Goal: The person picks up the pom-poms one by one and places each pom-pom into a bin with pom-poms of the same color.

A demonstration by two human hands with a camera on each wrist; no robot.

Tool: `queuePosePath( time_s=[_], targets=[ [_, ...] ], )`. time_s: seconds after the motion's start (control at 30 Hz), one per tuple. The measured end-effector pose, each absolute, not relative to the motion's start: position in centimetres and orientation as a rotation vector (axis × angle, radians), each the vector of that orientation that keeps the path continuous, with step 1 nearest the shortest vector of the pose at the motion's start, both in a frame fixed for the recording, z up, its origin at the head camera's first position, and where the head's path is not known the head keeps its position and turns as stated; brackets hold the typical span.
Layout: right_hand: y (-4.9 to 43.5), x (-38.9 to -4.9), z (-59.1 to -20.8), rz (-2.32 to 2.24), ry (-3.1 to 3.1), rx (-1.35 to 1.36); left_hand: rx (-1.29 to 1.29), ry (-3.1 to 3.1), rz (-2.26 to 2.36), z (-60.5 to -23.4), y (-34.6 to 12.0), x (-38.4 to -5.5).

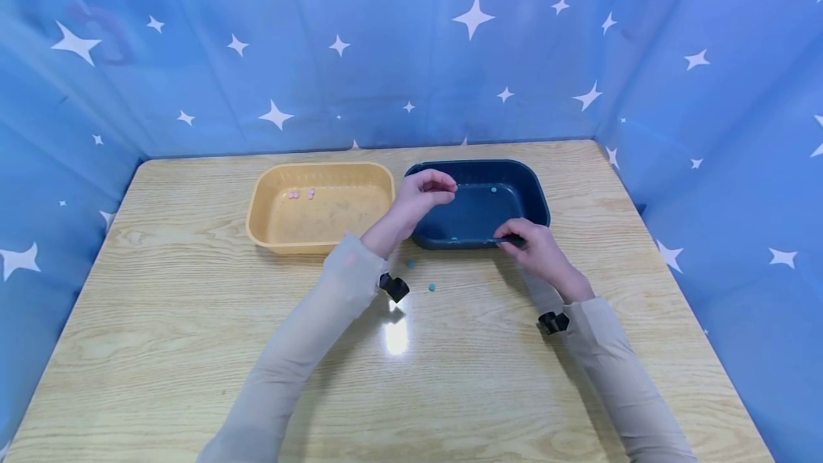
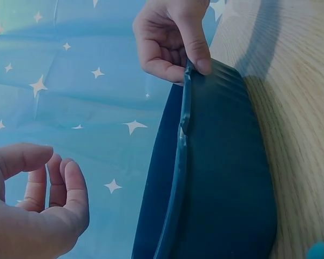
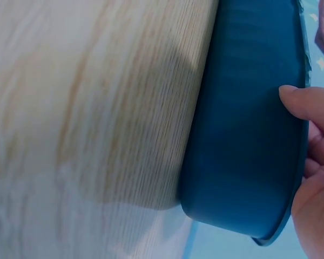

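Observation:
A dark blue tray stands at the back of the table, right of centre. My right hand grips its near rim, thumb on the outside wall and the other fingers inside. Over the tray's left part hovers my left hand, its fingers loosely bent towards the thumb, and nothing shows between them in the left wrist view. Inside the tray lies a small teal piece. Two more sit on the table in front: one teal piece close to the tray, another teal piece nearer me.
Left of the blue tray stands a yellow tray with several small pink pieces in it. The wooden table is bordered at the back and sides by a blue star-patterned curtain.

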State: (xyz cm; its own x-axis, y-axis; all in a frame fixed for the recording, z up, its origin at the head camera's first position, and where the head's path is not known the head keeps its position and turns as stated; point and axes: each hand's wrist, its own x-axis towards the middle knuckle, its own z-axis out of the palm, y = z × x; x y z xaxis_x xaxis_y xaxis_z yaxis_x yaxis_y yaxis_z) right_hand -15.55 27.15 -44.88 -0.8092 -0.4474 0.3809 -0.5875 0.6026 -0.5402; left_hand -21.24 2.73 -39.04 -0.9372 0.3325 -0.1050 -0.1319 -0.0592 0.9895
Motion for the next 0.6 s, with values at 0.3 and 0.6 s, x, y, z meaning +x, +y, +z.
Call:
queuePosePath(
  time_s=[0.3,0.6],
  targets=[
    [27.0,-15.4,-44.7,1.004,-2.615,0.867,0.199,1.898,2.088,-39.4,1.2,-19.7],
    [27.1,-15.4,-44.8,0.990,-2.616,0.853,0.253,1.949,2.141,-40.4,0.8,-16.8]
  ],
)
